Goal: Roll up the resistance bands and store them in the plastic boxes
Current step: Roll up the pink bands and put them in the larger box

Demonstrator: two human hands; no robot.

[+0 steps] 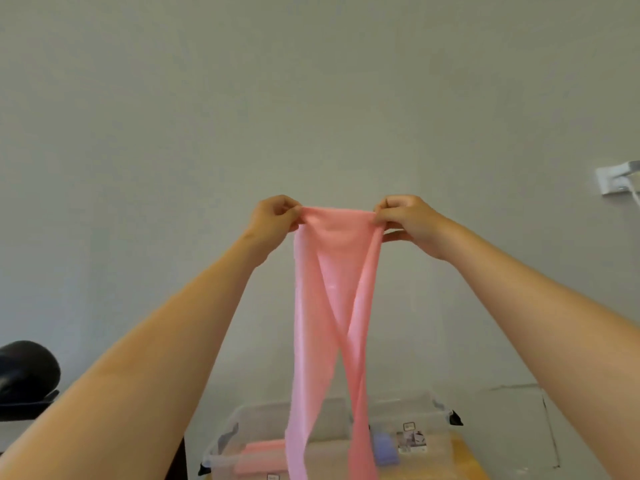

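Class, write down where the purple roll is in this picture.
Head view, bottom, right of centre: the purple roll lies in the right clear box, just right of the hanging pink band, beside a paper label.

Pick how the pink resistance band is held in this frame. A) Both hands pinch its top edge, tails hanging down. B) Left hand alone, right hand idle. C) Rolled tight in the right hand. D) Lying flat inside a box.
A: the left hand and the right hand each pinch one end of the top edge of the pink band, and its two tails hang down and cross.
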